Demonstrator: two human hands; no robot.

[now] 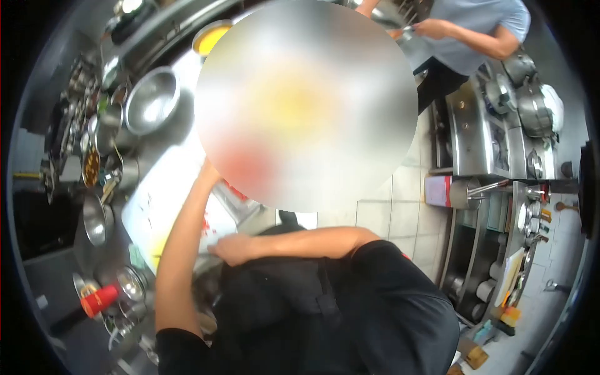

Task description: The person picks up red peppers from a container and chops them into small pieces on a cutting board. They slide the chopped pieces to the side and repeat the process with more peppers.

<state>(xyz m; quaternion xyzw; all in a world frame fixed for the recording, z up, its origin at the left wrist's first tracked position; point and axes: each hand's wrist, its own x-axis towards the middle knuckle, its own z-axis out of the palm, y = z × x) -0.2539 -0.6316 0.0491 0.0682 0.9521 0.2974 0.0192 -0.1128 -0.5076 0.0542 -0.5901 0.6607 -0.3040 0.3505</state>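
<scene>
My right hand (231, 249) is closed at the near right edge of a white cutting board (147, 203); whatever its fingers hold, if anything, does not show. Small red bits (207, 226) lie on the board beside it. My left forearm (186, 250) reaches across the board, and the left hand (212, 170) vanishes into a large blurred circle, so its fingers are hidden. Just past that wrist, a metal tray (250, 215) with something red in it shows partly below the blur. A yellow patch lies at the board's near left side.
A large steel bowl (152, 101) and a yellow-filled bowl (210, 39) stand on the counter. Left are pots, a smaller bowl (97, 217) and a red cup-like container (100, 300). A co-worker in a light shirt (478, 28) stands top right, near a stove (472, 137). Shelves line the right.
</scene>
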